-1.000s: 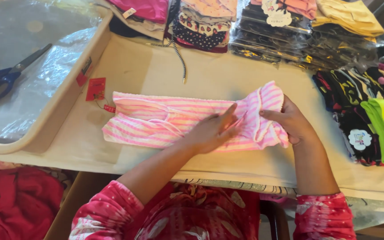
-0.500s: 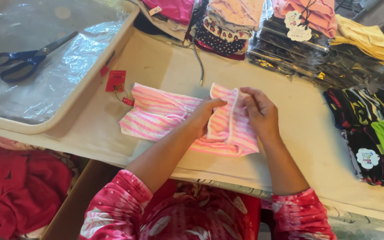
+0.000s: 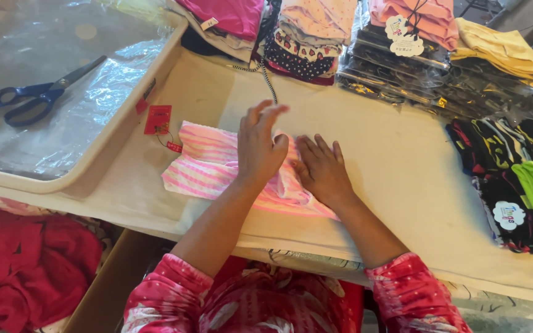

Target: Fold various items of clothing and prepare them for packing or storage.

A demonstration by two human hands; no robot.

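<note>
Head view: you look straight down on a cloth-covered table (image 3: 402, 179), both forearms in pink patterned sleeves reaching up from the bottom edge.
Garment: pink-and-white striped garment (image 3: 208, 163), folded, lying flat near the table's front edge, just in front of you and a little left of centre.
Long axis: it runs left to right across your view, stripes following the same line; the free end lies to the left, the bunched end under your hands.
Left hand (image 3: 259, 148): over the garment's right half, fingers spread and loose, tips lifted, heel on or just above the cloth; grasping nothing.
Right hand (image 3: 323, 169): palm down, fingers straight and together, pressed flat on the garment's right end; no grip either.
Nearer hand: your left is closer to the uncovered left portion; your right sits at the far right edge.
Tag: red hang tag (image 3: 158, 119) on a thin string, just beside the garment's upper left corner.
Left of table: shallow tray (image 3: 118, 132) lined with clear plastic, blue-handled scissors (image 3: 35, 98) inside, well apart from both hands.
Far edge: stacks of folded clothes (image 3: 313, 37), some in clear bags.
</note>
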